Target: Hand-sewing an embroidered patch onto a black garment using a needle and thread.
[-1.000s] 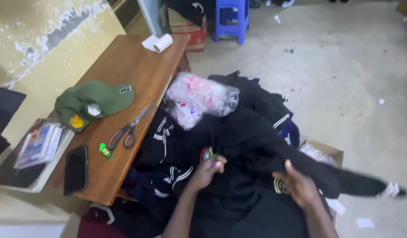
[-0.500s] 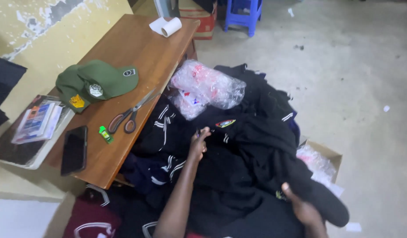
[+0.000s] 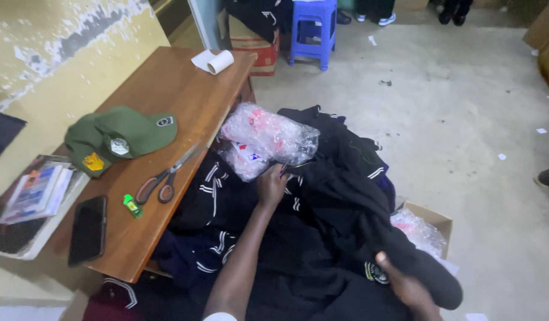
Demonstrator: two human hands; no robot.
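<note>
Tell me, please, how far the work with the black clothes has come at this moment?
Little looks finished: no folded or sorted stack is visible. In hand: the left hand rests on the heap of black garments beside the plastic-wrapped bundle, and the right hand has a grip on a dark piece with a badge. Left: nearly the whole heap lies loose, and the scissors lie untouched on the table.

table (image 3: 185, 89) at 10 o'clock | green cap (image 3: 123, 134), scissors (image 3: 164, 181), phone (image 3: 87, 229) | blue stool (image 3: 313, 30) at 12 o'clock
</note>
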